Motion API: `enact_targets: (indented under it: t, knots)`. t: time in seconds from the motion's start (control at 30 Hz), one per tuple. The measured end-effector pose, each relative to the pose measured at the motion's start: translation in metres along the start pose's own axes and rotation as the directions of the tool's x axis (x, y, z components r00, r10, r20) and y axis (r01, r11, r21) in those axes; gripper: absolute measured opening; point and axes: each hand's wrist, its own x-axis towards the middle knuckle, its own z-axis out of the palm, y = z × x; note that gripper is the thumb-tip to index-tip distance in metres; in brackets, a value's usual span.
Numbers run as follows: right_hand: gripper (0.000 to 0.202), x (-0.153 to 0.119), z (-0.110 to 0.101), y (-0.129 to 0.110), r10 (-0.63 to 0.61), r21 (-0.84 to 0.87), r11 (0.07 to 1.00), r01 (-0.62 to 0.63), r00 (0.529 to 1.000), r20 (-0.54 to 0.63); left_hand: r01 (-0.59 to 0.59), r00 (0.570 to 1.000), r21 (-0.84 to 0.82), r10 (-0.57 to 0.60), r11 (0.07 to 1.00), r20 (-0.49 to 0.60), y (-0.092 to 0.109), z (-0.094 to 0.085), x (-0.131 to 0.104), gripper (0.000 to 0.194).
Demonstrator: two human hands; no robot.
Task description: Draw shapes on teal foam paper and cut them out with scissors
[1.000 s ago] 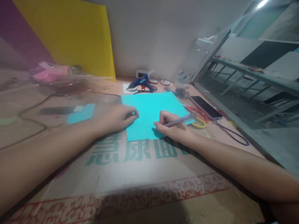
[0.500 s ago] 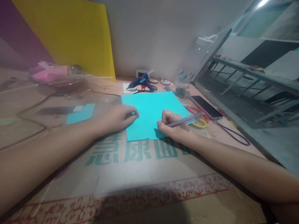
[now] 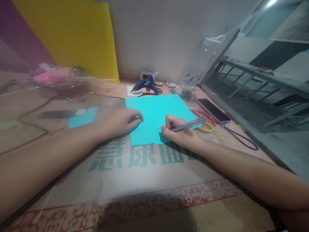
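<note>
**Sheet and Pen: Positions of the Hands**

Count of items: one turquoise sheet point(image 3: 161, 111), one pen point(image 3: 188, 124), one smaller turquoise piece point(image 3: 83, 120), one glue gun point(image 3: 147, 84), one phone point(image 3: 213, 110), one pair of scissors point(image 3: 206, 130) with a red and a yellow grip, two round discs point(image 3: 171, 84) and one clear bottle point(image 3: 200, 64).

The sheet lay flat on the printed work surface point(image 3: 135, 183), beneath the fingers of both hands. The left hand point(image 3: 118, 121) rested at the sheet's left edge, its fingers loosely curled, with a gap between thumb and forefinger and nothing gripped. The right hand point(image 3: 180, 131) was over the sheet's lower right part. Its fingers were clenched around the pen, which slanted up and rightward from the grip; the writing tip was hidden by the fingers. Contact between tip and sheet could not be determined. The scissors lay just beside the sheet's right edge, next to the phone.
</note>
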Motion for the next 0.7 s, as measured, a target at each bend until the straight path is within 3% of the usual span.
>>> enact_targets:
  t: [0.47, 0.7]
  knots:
    - [0.028, -0.0015, 0.0011, -0.0043, 0.102, 0.039, 0.994, -0.105, 0.993, 0.059, 0.001, 1.000, 0.011, 0.000, 1.000, -0.010, 0.0005, -0.0011, -0.0008, 0.035]
    - [0.028, 0.0011, -0.0001, -0.0006, 0.021, 0.005, 1.000, -0.021, 1.000, 0.014, -0.002, 1.000, -0.006, 0.002, 1.000, -0.007, 0.0010, -0.0018, -0.0008, 0.035]
